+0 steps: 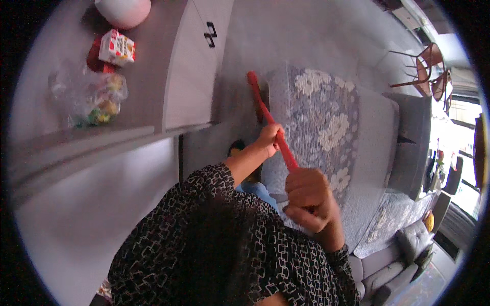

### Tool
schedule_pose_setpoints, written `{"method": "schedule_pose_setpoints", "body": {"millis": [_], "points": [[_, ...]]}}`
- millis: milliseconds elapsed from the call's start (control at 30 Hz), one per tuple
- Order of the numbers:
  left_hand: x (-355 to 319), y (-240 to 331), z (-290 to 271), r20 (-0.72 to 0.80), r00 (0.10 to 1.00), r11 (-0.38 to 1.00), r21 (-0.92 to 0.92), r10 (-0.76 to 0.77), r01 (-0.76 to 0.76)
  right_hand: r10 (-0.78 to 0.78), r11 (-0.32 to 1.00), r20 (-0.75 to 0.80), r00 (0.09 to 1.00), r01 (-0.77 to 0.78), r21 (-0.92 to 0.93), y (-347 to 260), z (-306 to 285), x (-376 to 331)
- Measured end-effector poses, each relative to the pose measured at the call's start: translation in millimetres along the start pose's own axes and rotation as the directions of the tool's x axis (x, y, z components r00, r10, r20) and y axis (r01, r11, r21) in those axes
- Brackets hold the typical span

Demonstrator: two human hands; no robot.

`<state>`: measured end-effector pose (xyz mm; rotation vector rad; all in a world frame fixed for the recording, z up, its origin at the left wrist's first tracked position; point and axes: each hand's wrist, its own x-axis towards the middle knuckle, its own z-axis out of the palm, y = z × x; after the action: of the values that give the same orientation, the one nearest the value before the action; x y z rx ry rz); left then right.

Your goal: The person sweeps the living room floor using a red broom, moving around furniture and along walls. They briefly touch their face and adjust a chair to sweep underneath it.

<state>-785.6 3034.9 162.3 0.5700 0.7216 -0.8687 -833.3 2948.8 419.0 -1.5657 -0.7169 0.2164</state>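
A long red pole (265, 111) slants from near my chest down and away toward the grey floor. Its far end looks a little thicker, and I cannot make out what kind of tool it is. My left hand (270, 138) is wrapped round the pole partway along. Higher up, at the near end, my right hand (309, 196) is closed in a fist round it, slightly blurred. Past my left hand, the pole runs beside the edge of a sofa seat with a grey flowered cover (321, 107).
At left stands a cabinet (196, 66) with dark handles; on its top are a white-and-red box (117, 48), a clear plastic bag (92, 97) and a pale round object (125, 11). Brown chairs (423, 66) stand far right. Cushions (414, 238) lie on a grey sofa lower right.
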Motion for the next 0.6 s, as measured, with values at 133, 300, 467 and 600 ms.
{"method": "schedule_pose_setpoints", "body": {"millis": [133, 300, 467, 600], "points": [[-17.5, 47.5, 18.9, 0.043, 0.998, 0.990, 0.134, 0.041, -0.046, 0.007, 0.999, -0.400, 0.917, -0.020, -0.028, -2.1, 9.7, 6.3], [-37.4, 65.4, 37.2, -0.055, 0.998, 0.990, 0.142, -0.014, 0.022, 0.114, 0.972, -0.634, 0.765, 0.047, 0.232, -24.0, -17.5, 22.6], [-19.7, 72.0, 13.1, -0.270, 0.956, 0.985, 0.094, -0.113, 0.143, 0.138, 0.941, -0.526, 0.839, 0.054, 0.333, 45.8, -51.6, 40.8], [26.0, 92.1, 20.8, -0.249, 0.959, 0.987, 0.044, -0.136, 0.151, 0.101, 0.953, -0.490, 0.866, 0.058, 0.298, 61.9, -92.5, 68.3]]}}
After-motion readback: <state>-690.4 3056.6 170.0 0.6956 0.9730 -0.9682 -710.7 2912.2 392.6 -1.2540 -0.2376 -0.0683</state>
